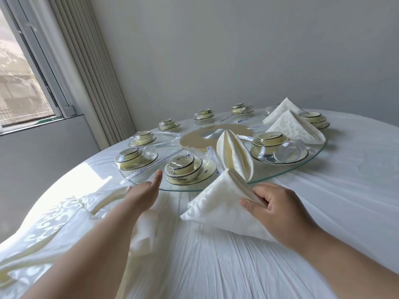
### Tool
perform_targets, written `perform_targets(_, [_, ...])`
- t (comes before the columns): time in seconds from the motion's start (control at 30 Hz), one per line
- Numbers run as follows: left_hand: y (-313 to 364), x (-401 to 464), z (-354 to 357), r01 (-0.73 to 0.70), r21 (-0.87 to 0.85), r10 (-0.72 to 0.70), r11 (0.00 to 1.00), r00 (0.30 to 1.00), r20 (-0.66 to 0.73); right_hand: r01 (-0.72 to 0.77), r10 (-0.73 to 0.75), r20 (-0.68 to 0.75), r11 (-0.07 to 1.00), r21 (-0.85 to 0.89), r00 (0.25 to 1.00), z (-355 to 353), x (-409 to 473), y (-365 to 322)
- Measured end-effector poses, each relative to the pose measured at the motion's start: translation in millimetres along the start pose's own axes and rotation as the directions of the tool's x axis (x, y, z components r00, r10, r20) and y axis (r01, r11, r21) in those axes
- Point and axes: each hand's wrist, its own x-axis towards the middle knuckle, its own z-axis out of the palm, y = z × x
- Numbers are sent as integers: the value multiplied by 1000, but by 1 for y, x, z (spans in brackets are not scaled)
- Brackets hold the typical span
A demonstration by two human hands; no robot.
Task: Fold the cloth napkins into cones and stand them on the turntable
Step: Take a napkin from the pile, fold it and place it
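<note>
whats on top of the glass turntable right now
On the turntable: shrink-wrapped dish sets, wrapped chopsticks and three standing folded napkins. The napkins hide whatever lies directly behind them.

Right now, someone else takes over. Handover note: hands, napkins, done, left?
Left hand: open, fingers straight, at the near rim of the glass turntable, holding nothing.
Right hand: pinches the folded napkin, which is off the turntable, over the tablecloth.
Done: three cone napkins stand on the turntable, one near the front, two at the far right.
Left: stand the held napkin on the turntable; then fold the unfolded napkins lying at the left.
</note>
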Motion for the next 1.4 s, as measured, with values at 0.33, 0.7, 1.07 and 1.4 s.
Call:
perform_targets(0.33, [37, -23, 15, -188, -63, 189, 980, 982, 24, -39, 36, -78, 999, -32, 996, -1, 1, 6])
perform_targets(0.7, [40, -36, 5, -228, -57, 207, 972, 945, -252, -150, 145, -171, 988, -17, 975, -2, 4, 7])
perform_targets(1.07, [37, -36, 27, -296, 58, 301, 953, 947, -111, -228, 189, -260, 965, -129, 947, -12, 14, -9])
perform_targets(1.4, [63, -44, 39, -390, 83, 398, 917, 905, -148, -389, 318, -270, 879, -277, 909, 5, 109, 8])
